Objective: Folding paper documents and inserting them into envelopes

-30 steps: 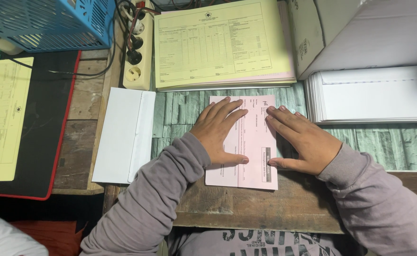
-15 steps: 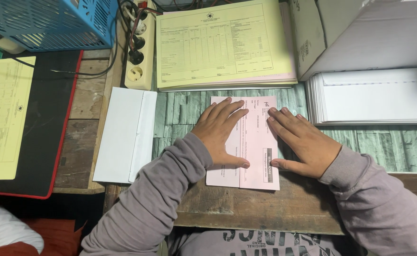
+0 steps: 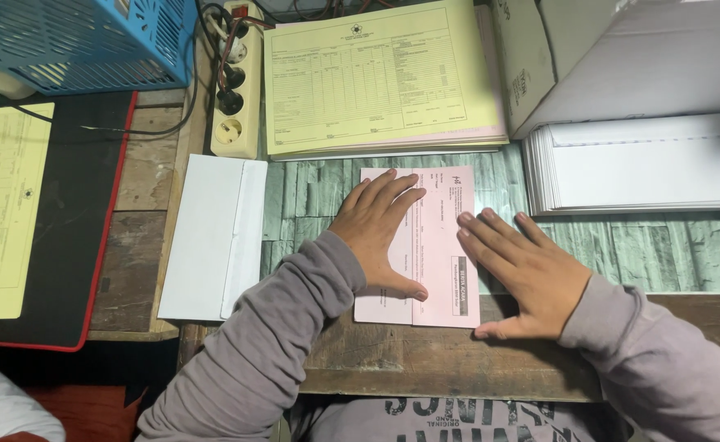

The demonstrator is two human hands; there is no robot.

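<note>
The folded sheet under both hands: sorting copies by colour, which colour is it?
Pale pink folded sheet, clearest in the head view.

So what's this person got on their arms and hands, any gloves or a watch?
No gloves, no watch or rings visible. Left hand and right hand are bare. Both arms wear loose grey long sleeves with cuffs ending at the wrists.

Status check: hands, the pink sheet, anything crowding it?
Both hands flat, nothing gripped. Left hand and right hand press the folded pink sheet on the desk. White envelope lies left, apart; yellow forms beyond.
</note>
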